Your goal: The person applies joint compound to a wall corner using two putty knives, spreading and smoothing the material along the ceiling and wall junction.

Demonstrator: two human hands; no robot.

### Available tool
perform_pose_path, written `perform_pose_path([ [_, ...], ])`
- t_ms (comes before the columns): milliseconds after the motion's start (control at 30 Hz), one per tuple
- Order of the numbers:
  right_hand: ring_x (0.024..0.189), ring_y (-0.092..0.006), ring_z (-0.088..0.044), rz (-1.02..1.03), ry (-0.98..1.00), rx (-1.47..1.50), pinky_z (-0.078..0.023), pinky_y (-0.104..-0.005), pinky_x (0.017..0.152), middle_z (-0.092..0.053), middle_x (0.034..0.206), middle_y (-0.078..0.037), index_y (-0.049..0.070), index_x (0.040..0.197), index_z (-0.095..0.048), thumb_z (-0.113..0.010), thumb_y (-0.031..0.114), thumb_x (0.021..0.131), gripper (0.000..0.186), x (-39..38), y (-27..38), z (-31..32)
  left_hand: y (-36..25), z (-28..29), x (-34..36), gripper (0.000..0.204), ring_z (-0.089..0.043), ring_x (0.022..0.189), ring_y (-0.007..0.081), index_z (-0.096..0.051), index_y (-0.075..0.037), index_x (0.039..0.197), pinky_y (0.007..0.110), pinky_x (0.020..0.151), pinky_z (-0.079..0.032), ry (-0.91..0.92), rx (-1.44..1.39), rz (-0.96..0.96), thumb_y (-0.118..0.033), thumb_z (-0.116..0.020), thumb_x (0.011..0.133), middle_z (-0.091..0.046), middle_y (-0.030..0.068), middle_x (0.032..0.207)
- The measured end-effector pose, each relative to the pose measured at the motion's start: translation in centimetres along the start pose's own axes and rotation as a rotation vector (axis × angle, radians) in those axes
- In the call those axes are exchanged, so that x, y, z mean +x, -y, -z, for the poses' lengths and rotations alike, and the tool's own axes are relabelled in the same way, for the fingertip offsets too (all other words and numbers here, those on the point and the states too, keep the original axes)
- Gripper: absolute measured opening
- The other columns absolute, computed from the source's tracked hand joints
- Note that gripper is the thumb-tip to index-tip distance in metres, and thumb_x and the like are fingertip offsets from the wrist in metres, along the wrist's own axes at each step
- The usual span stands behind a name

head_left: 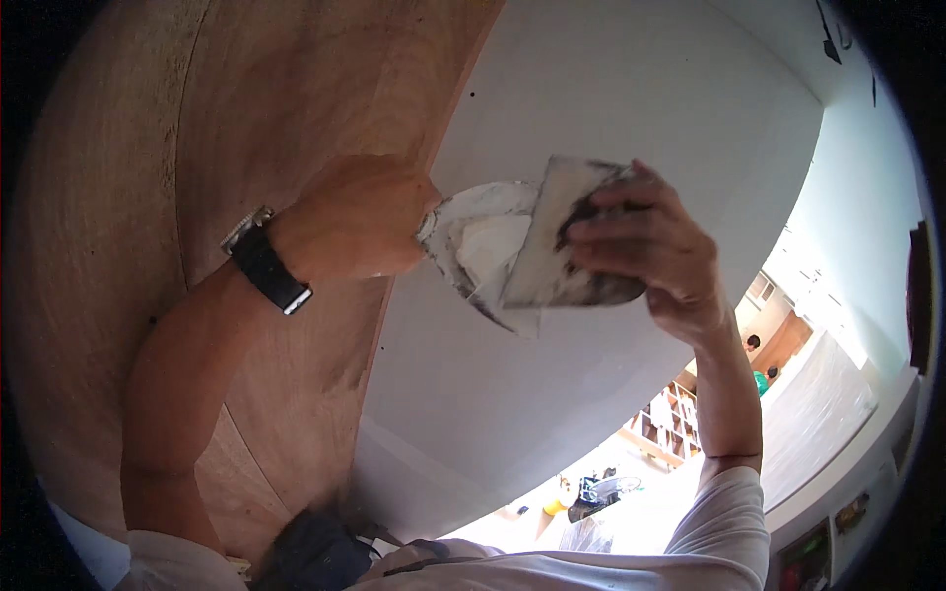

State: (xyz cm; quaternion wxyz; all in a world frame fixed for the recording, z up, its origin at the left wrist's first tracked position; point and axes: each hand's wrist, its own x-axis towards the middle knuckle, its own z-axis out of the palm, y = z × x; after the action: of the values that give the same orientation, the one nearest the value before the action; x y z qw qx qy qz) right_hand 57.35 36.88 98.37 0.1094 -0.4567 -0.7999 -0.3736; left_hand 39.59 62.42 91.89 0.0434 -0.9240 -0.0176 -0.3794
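Observation:
My left hand (360, 217) is closed in a fist around the handle end of a putty trowel (493, 197), whose pale, smeared blade points to the right. White putty (493, 246) lies on that blade. In my right hand (660, 246) is a flat, stained scraper blade (537, 246), gripped with fingers across its dark, worn back. The scraper overlaps the right part of the trowel and hides some of it; whether they touch I cannot tell. The trowel's handle is hidden by my left hand. A watch with a black strap (268, 268) is on my left wrist.
Bare wood panels (286, 98) fill the left side. They meet a smooth white board (463, 414) behind the tools. At the lower right are a wooden shelf unit (668, 424), a plastic-covered panel (823, 419) and people (764, 379) farther off.

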Motion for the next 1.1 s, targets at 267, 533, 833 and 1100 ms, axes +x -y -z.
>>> perform_pose_path([
  [267,0.105,-0.0184,-0.067,-0.04,-0.073,-0.192,-0.044,-0.0489,0.109,-0.076,0.104,0.005,0.02,0.108,-0.077,-0.066,-0.009,0.078,0.044,0.0,-1.7,3.9,2.1,-0.2,-0.2,0.018,-0.067,0.083,0.0455,-0.071,0.002,0.082,0.052,0.073,-0.053,-0.114,-0.028,0.087,-0.011,-0.066,0.071,-0.069,0.0251,0.085],
  [533,0.111,-0.0234,-0.063,-0.063,-0.439,-1.037,-0.047,-0.0485,0.099,-0.072,0.116,-0.001,0.019,0.126,-0.069,-0.068,-0.006,0.08,0.052,4.6,-12.5,7.3,0.2,0.9,-0.3,0.031,-0.07,0.082,0.0404,-0.075,0.002,0.094,0.046,0.073,-0.054,0.029,-0.007,0.184,-0.026,-0.078,0.079,-0.072,0.024,0.091],
  [833,0.128,-0.0285,-0.056,-0.007,-0.332,-1.227,-0.042,-0.0485,0.109,-0.062,0.137,-0.004,0.022,0.14,-0.061,-0.059,0.002,0.09,0.054,9.7,-23.1,7.0,0.3,2.1,-1.4,0.025,-0.068,0.086,0.0435,-0.073,0.002,0.091,0.05,0.077,-0.054,0.053,0.001,0.215,-0.01,-0.069,0.069,-0.07,0.0246,0.09],
  [1100,0.134,-0.0271,-0.052,-0.229,-0.228,-1.233,-0.039,-0.0465,0.113,-0.058,0.145,0.001,0.022,0.14,-0.063,-0.062,0.008,0.089,0.053,10.4,-24.6,7.3,0.1,2.8,-1.6,0.025,-0.068,0.088,0.0438,-0.073,0.002,0.091,0.05,0.078,-0.055,0.007,-0.051,0.184,-0.012,-0.071,0.071,-0.07,0.0251,0.091],
])
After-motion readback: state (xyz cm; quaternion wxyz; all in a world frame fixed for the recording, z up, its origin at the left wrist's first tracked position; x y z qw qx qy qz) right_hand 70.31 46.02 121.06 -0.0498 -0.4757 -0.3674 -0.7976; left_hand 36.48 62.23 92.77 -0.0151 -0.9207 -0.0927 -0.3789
